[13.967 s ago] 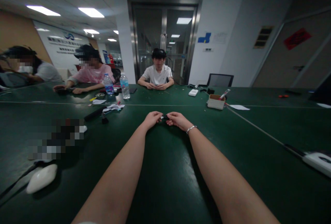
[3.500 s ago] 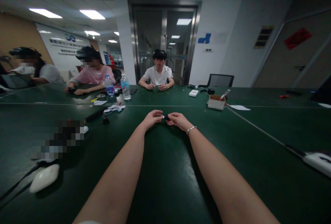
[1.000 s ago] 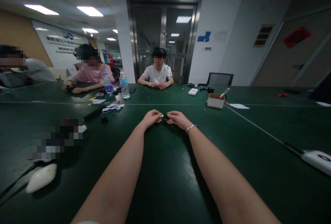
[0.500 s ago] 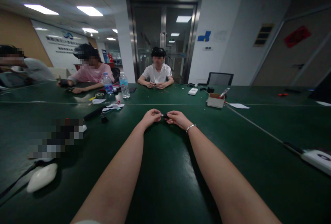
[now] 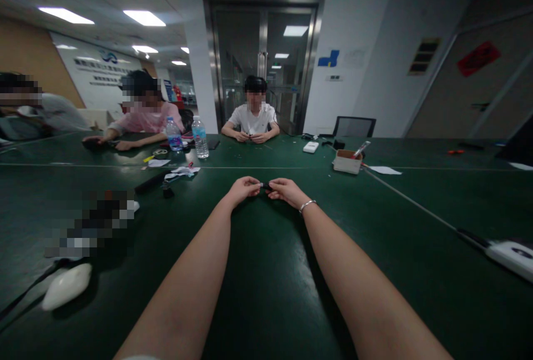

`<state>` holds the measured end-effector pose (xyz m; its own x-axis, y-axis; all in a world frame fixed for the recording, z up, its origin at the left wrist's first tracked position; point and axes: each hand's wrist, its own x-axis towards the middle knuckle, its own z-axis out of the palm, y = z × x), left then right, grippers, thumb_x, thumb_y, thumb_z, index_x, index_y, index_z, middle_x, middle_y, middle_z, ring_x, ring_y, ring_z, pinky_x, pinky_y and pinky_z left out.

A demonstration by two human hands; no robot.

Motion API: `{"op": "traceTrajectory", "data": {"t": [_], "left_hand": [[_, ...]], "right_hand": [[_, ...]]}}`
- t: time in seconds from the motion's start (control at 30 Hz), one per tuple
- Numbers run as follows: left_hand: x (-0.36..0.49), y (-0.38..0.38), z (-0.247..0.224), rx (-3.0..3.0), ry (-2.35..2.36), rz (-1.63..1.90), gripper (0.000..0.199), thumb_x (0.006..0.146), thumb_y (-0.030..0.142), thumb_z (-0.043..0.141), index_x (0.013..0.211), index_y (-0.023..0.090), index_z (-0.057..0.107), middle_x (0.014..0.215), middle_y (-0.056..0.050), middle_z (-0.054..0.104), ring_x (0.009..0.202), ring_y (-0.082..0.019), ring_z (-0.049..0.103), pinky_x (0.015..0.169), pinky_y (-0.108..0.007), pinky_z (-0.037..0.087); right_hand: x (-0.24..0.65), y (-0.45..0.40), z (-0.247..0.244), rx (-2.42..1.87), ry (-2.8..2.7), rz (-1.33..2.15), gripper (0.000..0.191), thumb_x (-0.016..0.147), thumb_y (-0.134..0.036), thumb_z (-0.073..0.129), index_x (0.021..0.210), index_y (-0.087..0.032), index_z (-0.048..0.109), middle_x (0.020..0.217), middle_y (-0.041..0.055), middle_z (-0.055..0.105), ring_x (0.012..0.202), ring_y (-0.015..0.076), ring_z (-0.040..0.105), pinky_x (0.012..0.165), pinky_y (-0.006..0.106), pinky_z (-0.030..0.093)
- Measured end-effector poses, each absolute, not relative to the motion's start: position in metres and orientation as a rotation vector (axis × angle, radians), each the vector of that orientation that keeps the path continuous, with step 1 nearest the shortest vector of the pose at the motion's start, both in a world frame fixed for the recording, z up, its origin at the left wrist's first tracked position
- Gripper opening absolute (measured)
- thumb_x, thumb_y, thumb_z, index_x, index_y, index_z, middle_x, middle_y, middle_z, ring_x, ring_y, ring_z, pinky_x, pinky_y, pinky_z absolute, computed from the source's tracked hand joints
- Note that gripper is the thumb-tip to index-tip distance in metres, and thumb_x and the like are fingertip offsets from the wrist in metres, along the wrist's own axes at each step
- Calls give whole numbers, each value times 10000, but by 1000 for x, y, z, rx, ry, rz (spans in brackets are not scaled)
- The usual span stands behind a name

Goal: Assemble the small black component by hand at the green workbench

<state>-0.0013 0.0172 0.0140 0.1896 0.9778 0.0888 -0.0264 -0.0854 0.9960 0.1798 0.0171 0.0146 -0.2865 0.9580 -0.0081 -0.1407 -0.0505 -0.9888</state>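
Both of my hands meet above the dark green table (image 5: 266, 271), straight ahead of me. Between them is a small black piece with a pale, silvery end (image 5: 266, 186), much like a USB stick, though its exact kind is too small to tell. My left hand (image 5: 245, 190) pinches the pale end between thumb and fingers. The black end is gripped by the fingertips of my right hand (image 5: 287, 191), whose wrist wears a silver bracelet (image 5: 307, 206). My fingers cover part of the piece.
To the left lie a white mouse-like object (image 5: 68, 287), a black clip (image 5: 167, 191) and papers (image 5: 181, 172). Water bottles (image 5: 200, 137) stand farther back. A small box (image 5: 347, 162) and a white device (image 5: 510, 259) are at right. A person (image 5: 254, 118) sits opposite; others sit at left.
My hands stay almost still, both holding the small black piece. At the left, the hand of the person in pink has moved down and leftward with a dark object.
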Motion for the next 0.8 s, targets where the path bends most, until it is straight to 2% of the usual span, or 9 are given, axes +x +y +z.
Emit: {"op": "traceTrajectory", "data": {"t": [0.13,0.27,0.4,0.63,0.8], "left_hand": [[-1,18,11,1375,994,1195,254,618,185,752,802,95,602,730,-37,624,661,-95,597,676,-247,490],[-1,20,10,1370,1005,1188,282,649,221,733,857,119,572,643,3,591,561,-71,556,597,-220,464],[0,21,11,1391,1022,1134,223,711,275,680,816,124,554,576,18,567,487,-56,511,527,-194,429],[-2,20,12,1385,1019,1100,249,645,202,729,828,103,591,628,-6,601,532,-67,547,566,-209,446],[-3,20,11,1366,1021,1107,261,643,262,735,799,90,615,652,-25,613,561,-74,554,591,-219,452]], "right_hand": [[180,17,14,-972,-1292,1503,63,838,-84,574,897,-70,554,629,84,663,482,94,624,519,177,543],[180,17,14,-975,-1293,1503,56,838,-83,574,890,-73,556,627,81,661,480,95,623,515,175,539],[179,17,14,-970,-1294,1500,58,839,-86,576,890,-74,551,627,83,660,474,90,616,510,173,534],[180,16,16,-974,-1294,1503,55,844,-90,567,895,-70,556,631,84,662,484,95,621,512,175,539],[180,17,14,-971,-1294,1501,89,828,-111,601,898,-74,560,635,83,665,488,98,624,513,181,544]]}}
